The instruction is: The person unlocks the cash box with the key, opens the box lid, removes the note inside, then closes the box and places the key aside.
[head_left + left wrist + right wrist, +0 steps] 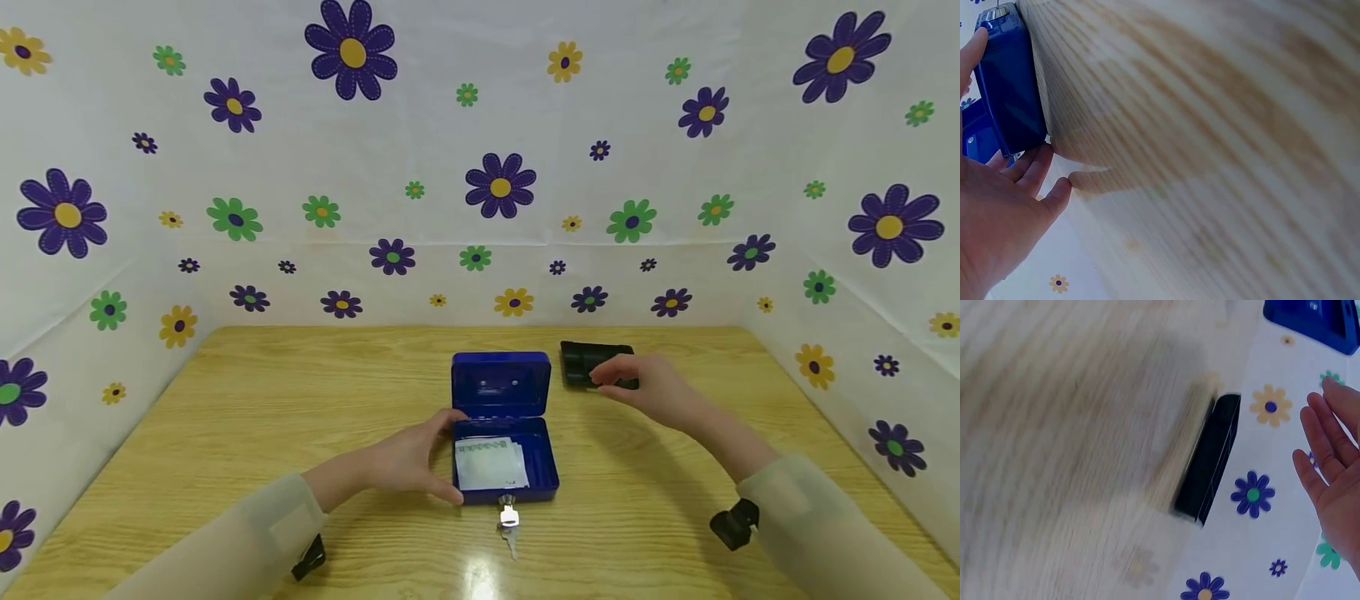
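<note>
A blue cash box [556, 475] stands on the wooden table with its lid [500, 383] raised. Inside, on the left, lie banknotes [487, 467]. A key [509, 515] sits in the front lock, and a second key [512, 543] hangs below it. My left hand [405, 454] holds the box by its left side, thumb at the front corner and fingers toward the back; the left wrist view shows the box [1013, 87] between them. Above a black coin tray [576, 367], my right hand [648, 387] hovers with loosely bent fingers, apart from the tray [1207, 462] in the right wrist view.
The wooden table [300, 375] extends to both sides of the box. A white cloth with printed flowers [420, 142] forms walls at the back and both sides. Black straps with small devices [735, 525] are on the wrists.
</note>
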Available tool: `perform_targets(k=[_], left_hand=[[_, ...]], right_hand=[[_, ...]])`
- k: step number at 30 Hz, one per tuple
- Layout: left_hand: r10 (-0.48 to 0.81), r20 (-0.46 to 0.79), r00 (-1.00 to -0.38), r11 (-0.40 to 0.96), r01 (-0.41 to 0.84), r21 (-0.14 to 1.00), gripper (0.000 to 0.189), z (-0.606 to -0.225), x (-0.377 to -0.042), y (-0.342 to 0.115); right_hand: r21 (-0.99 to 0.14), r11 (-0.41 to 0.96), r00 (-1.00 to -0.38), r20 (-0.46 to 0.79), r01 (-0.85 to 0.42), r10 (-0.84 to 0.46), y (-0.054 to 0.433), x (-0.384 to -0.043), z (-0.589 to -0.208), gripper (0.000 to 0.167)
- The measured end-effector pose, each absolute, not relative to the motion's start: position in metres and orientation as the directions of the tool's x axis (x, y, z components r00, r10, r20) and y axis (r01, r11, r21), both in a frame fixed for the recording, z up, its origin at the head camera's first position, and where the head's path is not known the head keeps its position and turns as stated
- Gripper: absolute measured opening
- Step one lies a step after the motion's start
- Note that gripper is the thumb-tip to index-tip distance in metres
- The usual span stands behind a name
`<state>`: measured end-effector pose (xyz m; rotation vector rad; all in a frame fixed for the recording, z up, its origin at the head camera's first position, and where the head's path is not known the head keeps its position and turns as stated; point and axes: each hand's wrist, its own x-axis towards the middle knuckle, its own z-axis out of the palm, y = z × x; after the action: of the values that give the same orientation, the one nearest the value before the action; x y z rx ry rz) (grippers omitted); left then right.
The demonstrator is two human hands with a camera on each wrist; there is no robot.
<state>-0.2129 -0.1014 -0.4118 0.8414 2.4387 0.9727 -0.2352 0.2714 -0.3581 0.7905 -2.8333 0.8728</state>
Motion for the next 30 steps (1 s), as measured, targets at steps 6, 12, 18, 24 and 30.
perform_targets(k=[6, 12, 18, 24, 30], left_hand=[[0.653, -0.123, -0.747, 0.58, 0.39, 0.715, 0.102, -0.411, -0.213, -0.102], [0.654, -0.124, -0.746, 0.577, 0.386, 0.719, 0.101, -0.411, -0.213, -0.102], [0.652, -0.129, -0.747, 0.575, 0.375, 0.727, 0.1, -0.409, -0.212, -0.101], [0.658, -0.125, -0.743, 0.566, 0.378, 0.732, 0.099, -0.41, -0.213, -0.101], [0.661, -0.127, -0.74, 0.569, 0.383, 0.728, 0.099, -0.411, -0.214, -0.102]], right_hand=[[-0.568, 0.648, -0.847, 0.19, -0.507, -0.496, 0.249, -0.219, -0.359, 0.018], [-0.609, 0.595, -0.814, 0.156, -0.525, -0.559, 0.222, -0.21, -0.368, 0.021], [-0.62, 0.547, -0.767, 0.143, -0.562, -0.626, 0.194, -0.209, -0.378, 0.026], [-0.64, 0.486, -0.708, 0.132, -0.595, -0.693, 0.172, -0.213, -0.388, 0.03], [-0.641, 0.486, -0.688, 0.092, -0.594, -0.719, 0.161, -0.215, -0.395, 0.032]])
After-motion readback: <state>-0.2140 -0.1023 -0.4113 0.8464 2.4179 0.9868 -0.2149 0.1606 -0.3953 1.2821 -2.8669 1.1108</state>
